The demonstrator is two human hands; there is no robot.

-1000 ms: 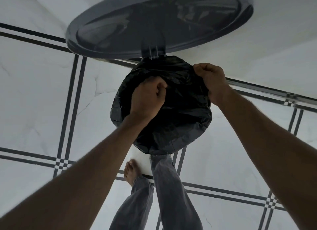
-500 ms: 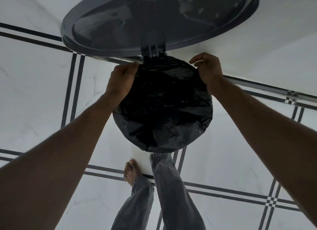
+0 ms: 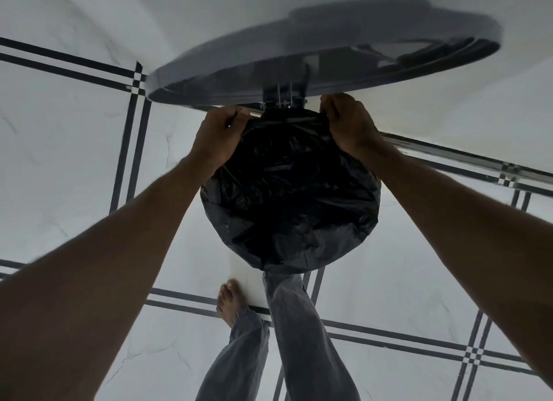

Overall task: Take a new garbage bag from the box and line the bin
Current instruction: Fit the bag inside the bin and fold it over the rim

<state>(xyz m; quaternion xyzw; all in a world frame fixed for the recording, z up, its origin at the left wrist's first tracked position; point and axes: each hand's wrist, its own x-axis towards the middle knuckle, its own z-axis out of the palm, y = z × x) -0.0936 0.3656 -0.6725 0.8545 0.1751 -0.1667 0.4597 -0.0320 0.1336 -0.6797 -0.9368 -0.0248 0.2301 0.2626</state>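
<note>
Since half a second ago both hands have slid toward the hinge at the back of the bin: the left hand (image 3: 216, 137) and the right hand (image 3: 348, 125) now sit closer together, and the lid (image 3: 299, 56) has tipped lower, showing more of its top. Each hand's fingers (image 3: 335, 109) are curled tight, pinching the black garbage bag (image 3: 291, 197) at the rear rim. The bag is glossy and crinkled, stretched over the round bin mouth and folded down around its edge. The bin stands on the tiled floor (image 3: 59, 161), just beyond a bare foot (image 3: 229, 302).
</note>
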